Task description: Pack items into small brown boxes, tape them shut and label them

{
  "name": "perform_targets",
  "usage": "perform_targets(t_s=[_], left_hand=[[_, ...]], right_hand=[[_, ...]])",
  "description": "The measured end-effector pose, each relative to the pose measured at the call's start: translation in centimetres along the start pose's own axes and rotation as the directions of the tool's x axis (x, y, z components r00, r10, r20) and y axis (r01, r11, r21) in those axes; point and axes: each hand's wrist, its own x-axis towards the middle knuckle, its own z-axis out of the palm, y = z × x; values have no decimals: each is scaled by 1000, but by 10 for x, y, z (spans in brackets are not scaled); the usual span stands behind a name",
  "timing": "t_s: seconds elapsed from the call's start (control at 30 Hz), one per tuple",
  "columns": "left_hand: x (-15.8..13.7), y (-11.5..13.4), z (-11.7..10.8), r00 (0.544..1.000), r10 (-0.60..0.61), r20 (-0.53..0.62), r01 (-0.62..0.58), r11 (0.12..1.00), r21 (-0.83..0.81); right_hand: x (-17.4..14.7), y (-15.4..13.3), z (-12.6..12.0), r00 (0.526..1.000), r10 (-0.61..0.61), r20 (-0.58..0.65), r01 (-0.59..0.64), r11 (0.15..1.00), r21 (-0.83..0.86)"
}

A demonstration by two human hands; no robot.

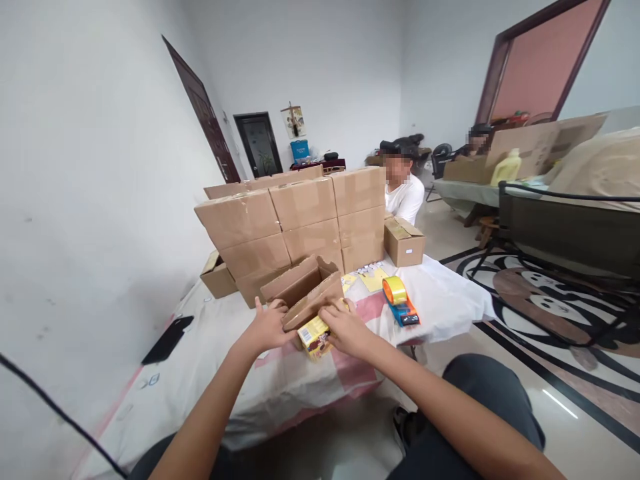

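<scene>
A small open cardboard box [295, 283] stands at the near side of the table with its flaps raised. My left hand [267, 327] grips the box's near left corner, thumb pointing up. On the near flap's right part, my right hand [345, 327] has its fingers bent over the cardboard. Just under that flap, between my hands, is a yellow printed carton [315, 339]; its back part is hidden by the flap and my right fingers. Whether my right hand also touches this carton is hard to tell.
Behind the box rises a wall of stacked taped cartons [305, 207]. A tape dispenser [400, 303] with yellow tape lies to the right, a black phone-like slab [169, 339] to the left. Another carton [405, 243] sits back right, near a person in white [407, 197].
</scene>
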Motion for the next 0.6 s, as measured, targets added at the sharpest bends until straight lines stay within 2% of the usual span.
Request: perform_targets(t_s=[0.1,0.17,0.3,0.37,0.43,0.5,0.53,0.57,0.6], left_hand=[[2,1,2,999,-31,-25,31,999,-33],[0,1,8,995,-22,-94,17,999,-49],[-9,0,22,970,111,-217,-129,989,-73],[-13,-1,26,944,174,-281,-209,973,-99],[-16,-1,28,906,202,-372,-262,958,-118],[-19,-1,31,856,222,-467,-311,943,-122],[-20,-1,33,832,239,-501,-338,934,-116],[-20,0,34,811,258,-524,-363,926,-106],[-21,-1,36,793,278,-542,-386,918,-95]], right_hand=[[-3,8,-13,995,-82,56,77,993,92],[-7,14,-29,993,-114,40,105,977,188],[-17,22,-77,993,-114,-19,110,881,461],[-20,25,-100,991,-66,-114,118,831,544],[-17,28,-117,949,53,-309,141,808,572],[-10,31,-124,845,176,-505,153,825,544],[-5,33,-125,798,208,-566,145,846,514],[0,34,-124,776,212,-594,126,871,476],[5,36,-122,787,195,-585,100,896,433]])
